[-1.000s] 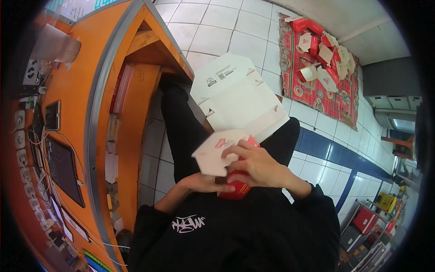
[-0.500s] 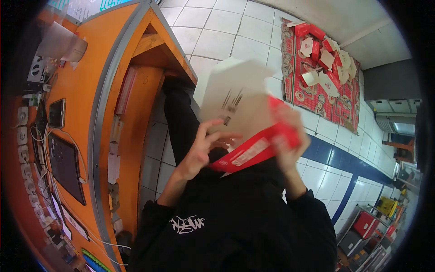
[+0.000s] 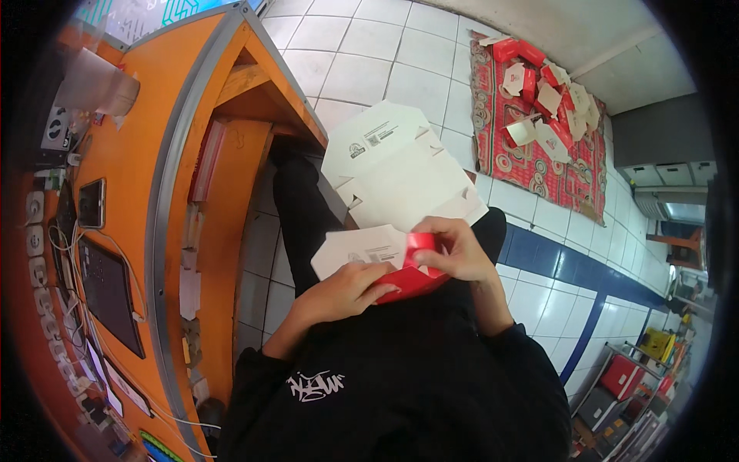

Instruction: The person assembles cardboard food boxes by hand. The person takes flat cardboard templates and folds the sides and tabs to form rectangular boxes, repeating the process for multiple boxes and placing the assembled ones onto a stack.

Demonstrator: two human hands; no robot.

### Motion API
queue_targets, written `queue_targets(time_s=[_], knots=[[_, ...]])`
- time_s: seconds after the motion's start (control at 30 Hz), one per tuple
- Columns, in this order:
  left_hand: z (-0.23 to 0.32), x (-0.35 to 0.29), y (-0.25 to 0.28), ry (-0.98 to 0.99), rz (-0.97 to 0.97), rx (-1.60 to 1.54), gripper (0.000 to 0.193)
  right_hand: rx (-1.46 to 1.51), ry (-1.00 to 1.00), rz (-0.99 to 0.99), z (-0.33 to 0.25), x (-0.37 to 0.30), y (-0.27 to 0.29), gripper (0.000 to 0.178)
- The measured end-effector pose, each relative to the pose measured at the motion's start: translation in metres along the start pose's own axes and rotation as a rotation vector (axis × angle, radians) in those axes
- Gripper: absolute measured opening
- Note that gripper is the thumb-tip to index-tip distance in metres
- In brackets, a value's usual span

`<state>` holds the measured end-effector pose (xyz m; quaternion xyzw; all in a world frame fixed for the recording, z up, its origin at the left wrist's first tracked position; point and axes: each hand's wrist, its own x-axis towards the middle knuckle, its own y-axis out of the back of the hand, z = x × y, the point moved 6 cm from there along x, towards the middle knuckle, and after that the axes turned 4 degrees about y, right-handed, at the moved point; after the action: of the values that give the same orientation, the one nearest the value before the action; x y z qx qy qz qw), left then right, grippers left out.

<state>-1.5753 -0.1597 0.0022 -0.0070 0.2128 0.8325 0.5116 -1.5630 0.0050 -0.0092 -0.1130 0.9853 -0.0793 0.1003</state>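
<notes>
A red cardboard box (image 3: 412,285), partly folded, is held close to my body over my lap. Its pale lid flap (image 3: 358,250), which bears small dark print, stands out to the left. My left hand (image 3: 346,291) grips the near left side, with the fingers along the red wall. At the right end, my right hand (image 3: 462,250) pinches a red side panel between thumb and fingers. Beyond this box, a flat unfolded carton (image 3: 404,165) lies across my legs, its pale inside facing up with creases and cut tabs.
To the left stands an orange desk (image 3: 173,69) with a grey edge, bearing a phone (image 3: 92,204), a dark tablet-like device (image 3: 112,289) and cables. Several red and pale boxes (image 3: 550,100) lie on a patterned red mat (image 3: 508,165) at the far right. A wheeled-looking rack (image 3: 608,393) stands lower right.
The blurred red and pale carton has come down and nearer my body, with its sides now folded up. Both hands have closed on it, and the flat carton beyond shows plainly.
</notes>
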Motion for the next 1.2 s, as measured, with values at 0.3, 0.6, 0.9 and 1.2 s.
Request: queue_targets(time_s=[0.3,0.6,0.9,1.2], knots=[[-0.046,0.003,-0.030,0.235,-0.672,-0.687,0.040,-0.272,0.348,-0.026,-0.053,-0.011,-0.048,0.016],[-0.042,0.003,-0.038,0.182,-0.404,-0.705,0.029,-0.874,0.035,-0.213,-0.036,-0.019,-0.051,0.019],[-0.019,0.010,0.043,0.075,0.550,-1.011,0.021,-0.961,0.716,0.417,-0.081,-0.023,-0.043,0.046],[0.009,0.002,0.060,-0.145,0.920,-0.933,0.028,-0.685,1.157,0.487,-0.055,-0.013,-0.057,0.051]])
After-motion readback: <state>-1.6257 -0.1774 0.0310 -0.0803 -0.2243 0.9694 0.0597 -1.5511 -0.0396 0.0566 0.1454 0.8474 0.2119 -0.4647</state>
